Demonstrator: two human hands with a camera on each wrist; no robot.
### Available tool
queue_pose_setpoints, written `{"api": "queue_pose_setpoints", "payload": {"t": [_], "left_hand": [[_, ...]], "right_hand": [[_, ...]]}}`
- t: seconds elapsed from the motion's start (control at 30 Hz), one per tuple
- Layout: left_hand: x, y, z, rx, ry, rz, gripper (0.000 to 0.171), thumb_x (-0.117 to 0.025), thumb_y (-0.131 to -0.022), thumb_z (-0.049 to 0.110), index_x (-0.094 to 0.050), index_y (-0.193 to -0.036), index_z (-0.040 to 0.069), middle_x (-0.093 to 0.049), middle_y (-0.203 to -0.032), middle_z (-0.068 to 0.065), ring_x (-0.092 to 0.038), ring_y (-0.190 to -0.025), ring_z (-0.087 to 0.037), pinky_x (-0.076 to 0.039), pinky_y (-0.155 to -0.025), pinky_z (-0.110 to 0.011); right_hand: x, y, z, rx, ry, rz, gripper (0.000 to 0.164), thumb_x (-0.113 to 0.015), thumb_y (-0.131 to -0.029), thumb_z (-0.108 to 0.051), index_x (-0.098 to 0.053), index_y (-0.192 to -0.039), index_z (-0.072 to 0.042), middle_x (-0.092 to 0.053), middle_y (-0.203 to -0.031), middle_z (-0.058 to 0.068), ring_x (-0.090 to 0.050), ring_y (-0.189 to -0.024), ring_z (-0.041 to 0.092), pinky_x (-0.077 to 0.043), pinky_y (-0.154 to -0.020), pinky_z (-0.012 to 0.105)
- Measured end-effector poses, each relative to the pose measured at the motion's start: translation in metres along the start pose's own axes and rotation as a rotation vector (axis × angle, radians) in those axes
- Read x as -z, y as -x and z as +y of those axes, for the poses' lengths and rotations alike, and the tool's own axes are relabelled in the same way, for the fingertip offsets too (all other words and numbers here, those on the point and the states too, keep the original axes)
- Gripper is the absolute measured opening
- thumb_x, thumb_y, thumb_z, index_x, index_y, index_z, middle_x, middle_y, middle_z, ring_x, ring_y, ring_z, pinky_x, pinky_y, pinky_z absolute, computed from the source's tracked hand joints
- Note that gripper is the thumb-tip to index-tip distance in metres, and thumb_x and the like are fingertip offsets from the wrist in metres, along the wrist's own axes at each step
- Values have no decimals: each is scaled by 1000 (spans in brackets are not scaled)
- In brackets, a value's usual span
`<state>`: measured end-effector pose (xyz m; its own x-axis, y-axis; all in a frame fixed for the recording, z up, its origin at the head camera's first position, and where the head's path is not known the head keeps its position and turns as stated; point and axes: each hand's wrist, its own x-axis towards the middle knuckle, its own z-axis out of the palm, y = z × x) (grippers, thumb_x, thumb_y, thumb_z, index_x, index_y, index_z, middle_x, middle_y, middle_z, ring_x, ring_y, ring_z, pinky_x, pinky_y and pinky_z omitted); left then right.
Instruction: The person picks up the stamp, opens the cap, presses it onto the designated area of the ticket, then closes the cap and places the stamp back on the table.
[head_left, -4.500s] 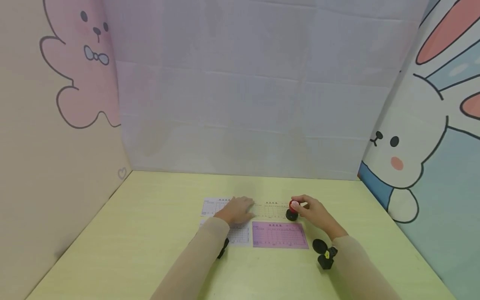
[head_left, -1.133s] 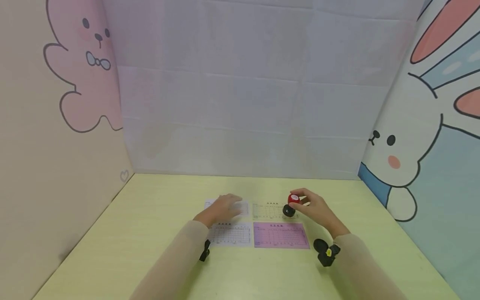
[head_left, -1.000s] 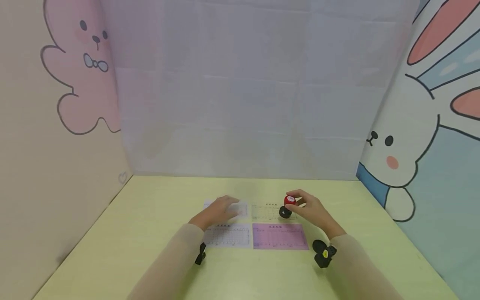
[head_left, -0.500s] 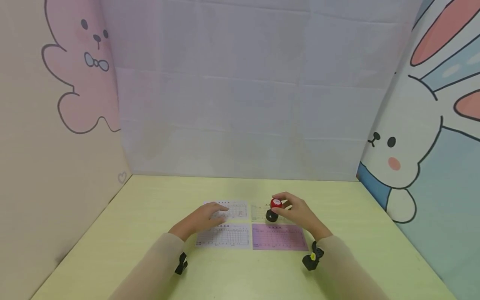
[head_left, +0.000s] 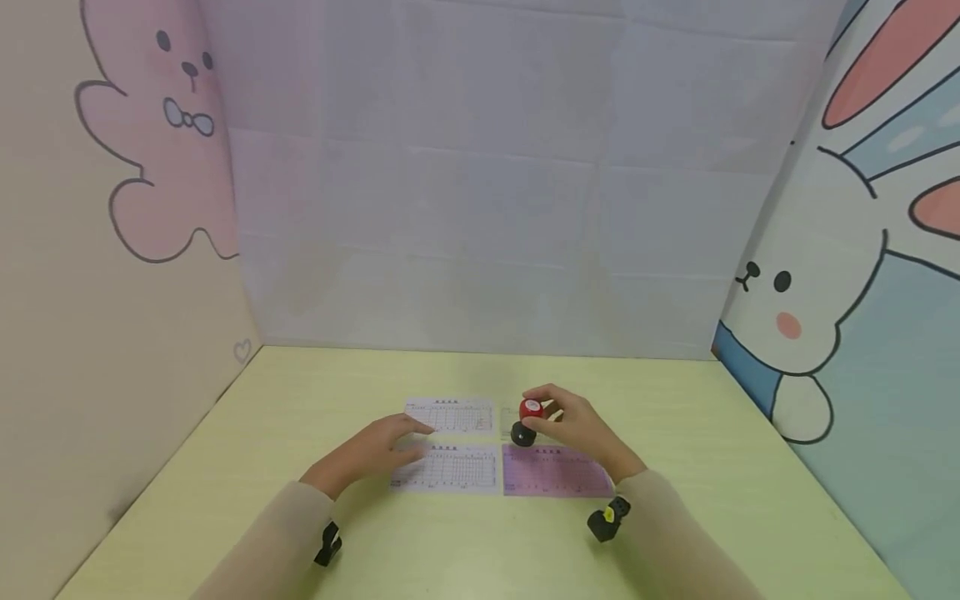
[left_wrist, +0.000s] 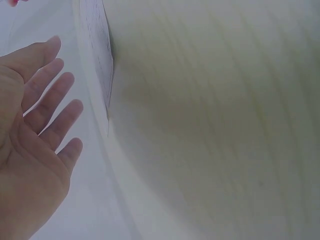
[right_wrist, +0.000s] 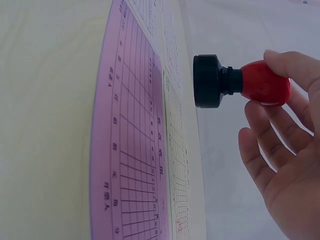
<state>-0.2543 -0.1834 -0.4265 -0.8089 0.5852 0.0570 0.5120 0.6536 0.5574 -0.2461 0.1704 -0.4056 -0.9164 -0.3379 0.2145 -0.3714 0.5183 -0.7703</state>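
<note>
My right hand (head_left: 573,425) pinches the red handle of a stamp (head_left: 531,408) between thumb and fingertips. In the right wrist view the black base of the stamp (right_wrist: 207,81) stands off from the papers. It overlaps the yellowish form slip (head_left: 508,421) in the head view. A pink slip (head_left: 555,475) lies just below, nearest my right wrist. My left hand (head_left: 367,452) hovers with fingers spread at the left end of two white slips, the upper one (head_left: 450,415) and the lower one (head_left: 457,471). In the left wrist view that palm (left_wrist: 30,170) holds nothing.
All the slips lie in two rows on a pale yellow table (head_left: 480,550). A white cloth wall (head_left: 480,208) closes the back, with cartoon-printed panels on the left and right. Black wrist cameras (head_left: 606,521) are strapped to both wrists.
My left hand has come off the slips, moving left and toward me, uncovering the white ones. My right hand has lifted the stamp from the yellowish slip's right end and carried it left.
</note>
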Motion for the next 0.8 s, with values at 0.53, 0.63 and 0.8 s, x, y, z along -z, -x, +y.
{"api": "queue_pose_setpoints", "payload": {"t": [0.53,0.63,0.8], "left_hand": [[5,38,-14,-65,-78,-6,46,-75,-91,21,-64,-129,-1,-63,-128,-16,-56,-121,-38,-43,-103,-56],[4,42,-17,-57,-62,-17,51,-76,-90,25,-62,-132,-1,-60,-131,-17,-54,-124,-39,-41,-104,-57],[3,45,-19,-56,-51,-23,57,-74,-93,29,-56,-137,-2,-55,-138,-20,-49,-129,-41,-37,-108,-59]], "right_hand": [[-11,2,-12,37,10,-57,40,-75,-92,-29,-64,-128,-15,-68,-109,3,-62,-92,18,-53,-72,31],[-12,3,-12,45,16,-62,40,-75,-92,-29,-64,-128,-14,-68,-108,2,-62,-92,18,-52,-71,31],[-12,3,-12,57,13,-72,41,-74,-93,-30,-64,-128,-13,-68,-108,3,-63,-93,19,-53,-70,32]]}}
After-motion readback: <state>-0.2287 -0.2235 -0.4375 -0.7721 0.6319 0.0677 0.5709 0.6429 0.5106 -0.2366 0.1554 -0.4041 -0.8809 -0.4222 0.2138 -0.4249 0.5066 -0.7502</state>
